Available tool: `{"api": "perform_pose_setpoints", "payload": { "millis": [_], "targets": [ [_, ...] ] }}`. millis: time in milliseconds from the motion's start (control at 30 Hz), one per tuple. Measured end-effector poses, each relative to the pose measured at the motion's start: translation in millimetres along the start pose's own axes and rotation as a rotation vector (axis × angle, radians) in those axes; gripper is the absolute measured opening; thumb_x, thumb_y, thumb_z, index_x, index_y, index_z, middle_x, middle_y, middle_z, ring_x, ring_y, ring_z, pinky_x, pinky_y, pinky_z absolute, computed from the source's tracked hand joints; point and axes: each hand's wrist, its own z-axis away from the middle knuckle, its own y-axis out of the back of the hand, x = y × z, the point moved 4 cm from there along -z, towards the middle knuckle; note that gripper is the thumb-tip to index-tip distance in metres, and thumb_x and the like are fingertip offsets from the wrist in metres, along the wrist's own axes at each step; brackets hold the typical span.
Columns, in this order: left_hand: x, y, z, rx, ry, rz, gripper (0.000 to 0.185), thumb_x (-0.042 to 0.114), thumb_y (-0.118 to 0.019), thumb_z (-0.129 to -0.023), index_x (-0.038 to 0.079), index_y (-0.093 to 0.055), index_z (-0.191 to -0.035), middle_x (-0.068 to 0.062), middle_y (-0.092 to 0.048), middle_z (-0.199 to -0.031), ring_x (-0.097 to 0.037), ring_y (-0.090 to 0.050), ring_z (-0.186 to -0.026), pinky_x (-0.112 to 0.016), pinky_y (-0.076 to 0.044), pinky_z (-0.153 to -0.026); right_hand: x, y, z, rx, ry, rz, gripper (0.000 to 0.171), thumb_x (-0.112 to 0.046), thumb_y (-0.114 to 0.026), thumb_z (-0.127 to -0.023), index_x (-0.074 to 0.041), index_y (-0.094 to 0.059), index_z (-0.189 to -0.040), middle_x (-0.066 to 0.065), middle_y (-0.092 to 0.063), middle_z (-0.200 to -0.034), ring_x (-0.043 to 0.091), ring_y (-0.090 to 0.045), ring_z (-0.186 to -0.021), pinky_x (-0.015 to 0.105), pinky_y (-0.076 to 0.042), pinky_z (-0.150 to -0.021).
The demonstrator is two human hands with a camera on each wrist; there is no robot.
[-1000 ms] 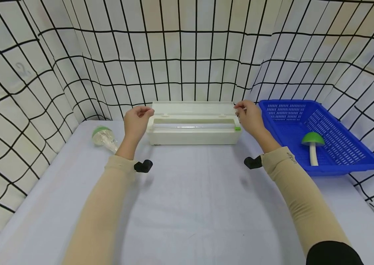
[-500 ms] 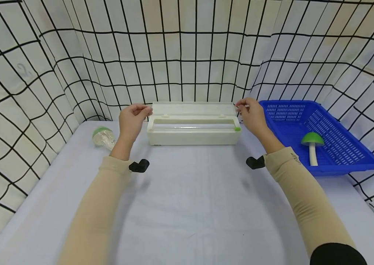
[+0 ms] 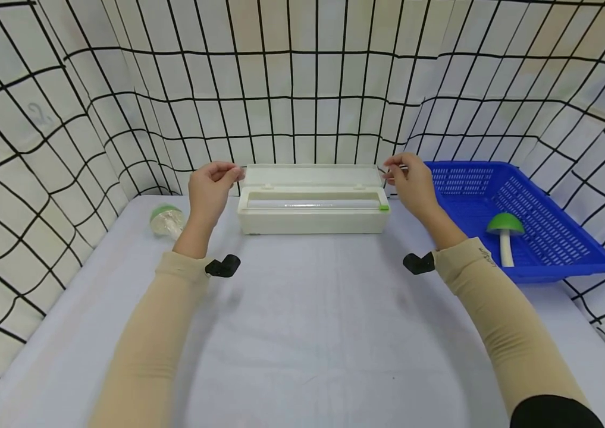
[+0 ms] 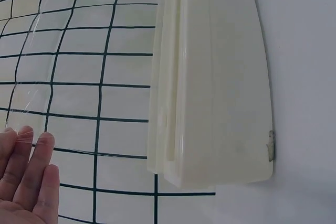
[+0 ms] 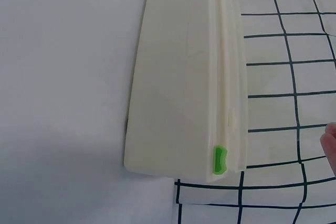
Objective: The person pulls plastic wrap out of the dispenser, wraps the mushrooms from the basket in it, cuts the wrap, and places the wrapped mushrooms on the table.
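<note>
My left hand (image 3: 210, 189) is raised at the left end of the long cream plastic cling-film dispenser box (image 3: 313, 207), and my right hand (image 3: 411, 184) at its right end. Both have thumb and fingertips pinched together on the edge of a sheet of clear film (image 4: 31, 93), drawn up above the open box; the film is barely visible from the head camera. The box sits at the back of the white table (image 3: 302, 333), lid up, against the black-gridded white backdrop (image 3: 302, 89). A small green slider (image 5: 219, 159) sits at its right end. A blue plastic basket (image 3: 559, 261) to the right holds a green-capped toy mushroom (image 3: 505, 235). A green-capped clear object (image 3: 166, 220) lies left of the box.
</note>
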Motion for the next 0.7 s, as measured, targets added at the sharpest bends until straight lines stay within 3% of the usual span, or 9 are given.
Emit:
{"api": "perform_pose_setpoints", "payload": {
  "millis": [500,700],
  "targets": [
    [15.1,5.6,6.7,0.009,-0.033,0.055,0.021,0.012,-0.067,-0.101,-0.007,-0.07,-0.109,0.001,-0.074,-0.094,-0.005,-0.068,-0.088,-0.021,-0.054,-0.083,-13.0,9.3,3.4,0.056,0.063,-0.059,0.02,0.0,-0.047,-0.108,0.01,-0.062,-0.116,0.02,-0.059,-0.121,0.025,-0.067,-0.095,0.025,-0.057,-0.088],
    [20.7,7.3,10.6,0.02,-0.06,0.06,0.02,0.012,-0.067,-0.101,-0.007,-0.07,-0.108,0.005,-0.074,-0.091,-0.003,-0.068,-0.086,-0.02,-0.054,-0.083,-17.2,13.2,4.4,0.059,0.08,-0.035,0.019,0.0,-0.047,-0.108,0.009,-0.061,-0.117,0.02,-0.059,-0.12,0.025,-0.068,-0.095,0.024,-0.057,-0.087]
  ]
}}
